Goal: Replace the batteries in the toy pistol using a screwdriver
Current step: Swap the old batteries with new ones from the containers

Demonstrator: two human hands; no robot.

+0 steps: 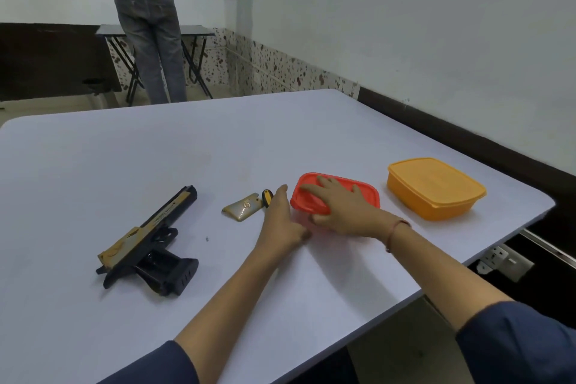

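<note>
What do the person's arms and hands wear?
The left sleeve and right sleeve are dark blue, ending near the elbows. A thin reddish thread circles the right wrist. The left hand and right hand wear no gloves or visible rings.

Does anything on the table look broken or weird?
The toy pistol is missing its gold cover, which lies apart from it, and what looks like a tiny screw sits loose between them. Seems taken apart, not broken.
</note>
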